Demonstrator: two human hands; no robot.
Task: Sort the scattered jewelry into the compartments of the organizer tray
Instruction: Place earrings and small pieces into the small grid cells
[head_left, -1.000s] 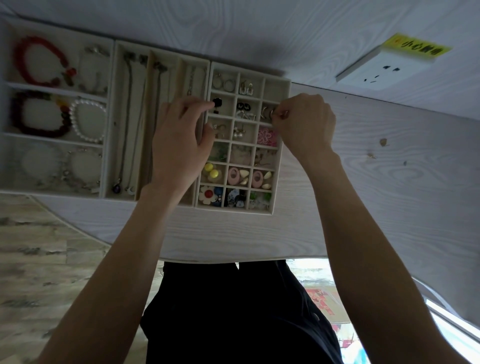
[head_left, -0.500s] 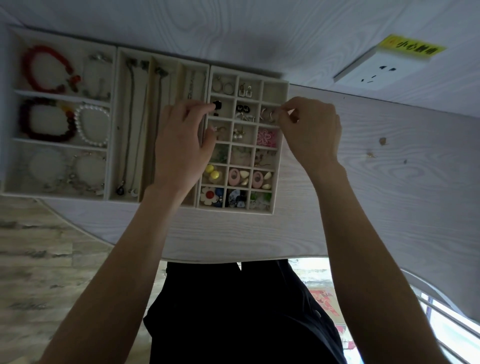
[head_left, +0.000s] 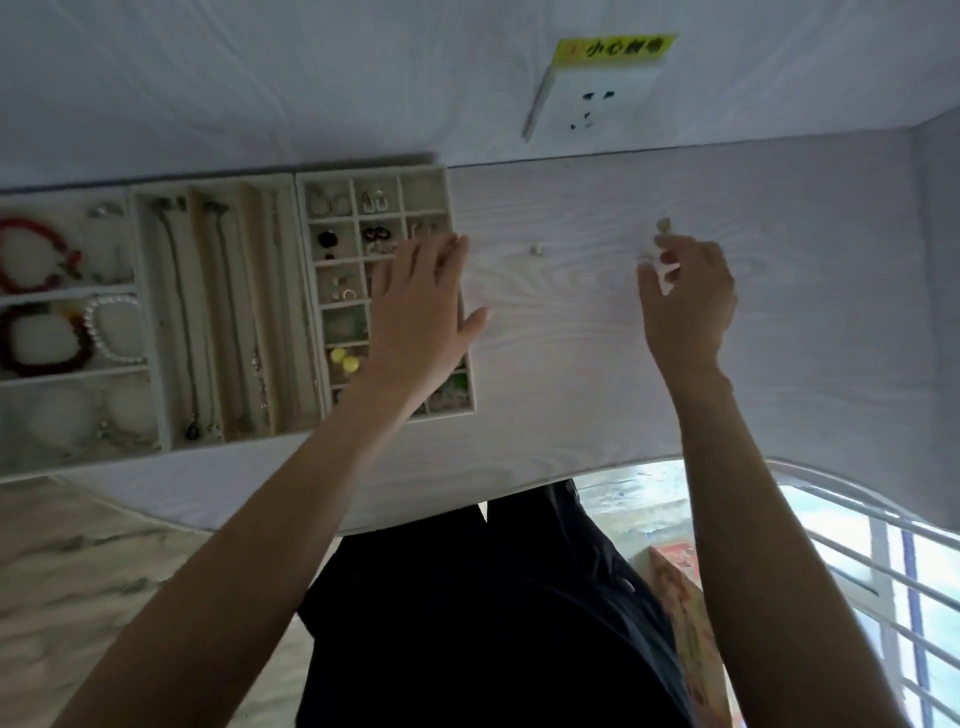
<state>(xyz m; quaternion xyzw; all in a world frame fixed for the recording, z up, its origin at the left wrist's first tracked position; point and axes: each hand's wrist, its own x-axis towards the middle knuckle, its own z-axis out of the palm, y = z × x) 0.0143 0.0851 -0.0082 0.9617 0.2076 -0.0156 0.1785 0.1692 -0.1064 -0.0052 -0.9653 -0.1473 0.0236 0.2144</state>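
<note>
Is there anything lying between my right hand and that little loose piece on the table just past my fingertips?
Nothing visible. The right hand is above bare table, fingers loosely curled, and the small loose piece lies just beyond its fingertips with only tabletop between. A second small piece sits further left, out of the way.

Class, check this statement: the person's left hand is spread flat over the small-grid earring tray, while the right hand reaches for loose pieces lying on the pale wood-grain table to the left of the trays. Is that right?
Not quite. The loose small pieces lie on the pale wood-grain table to the right of the trays, not the left; the head view shows it. The left hand is indeed spread over the small-grid earring tray, and the right hand reaches toward the pieces.
</note>
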